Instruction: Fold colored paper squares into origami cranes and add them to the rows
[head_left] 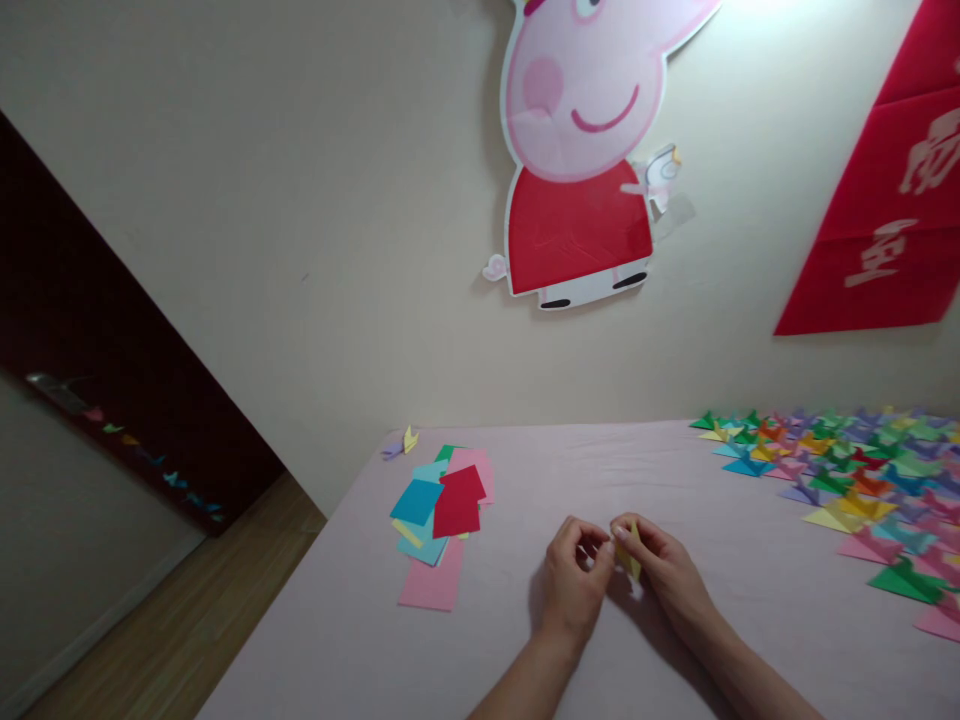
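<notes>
The right hand (666, 568) pinches 1 yellow paper (631, 562) above the table (360, 640), between the loose sheets (459, 508) and folded birds (855, 508). The left hand (571, 578) curls beside it; whether it grips too cannot be told.

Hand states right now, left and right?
Left hand: curled near folded yellow paper; can't tell if gripping.
Right hand: closed, holding that paper.

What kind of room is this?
It looks like a room in someone's home, maybe a child's, though I can't be sure. A big cartoon pig cutout is on the wall, and many colourful folded paper shapes sit on the table.
</notes>
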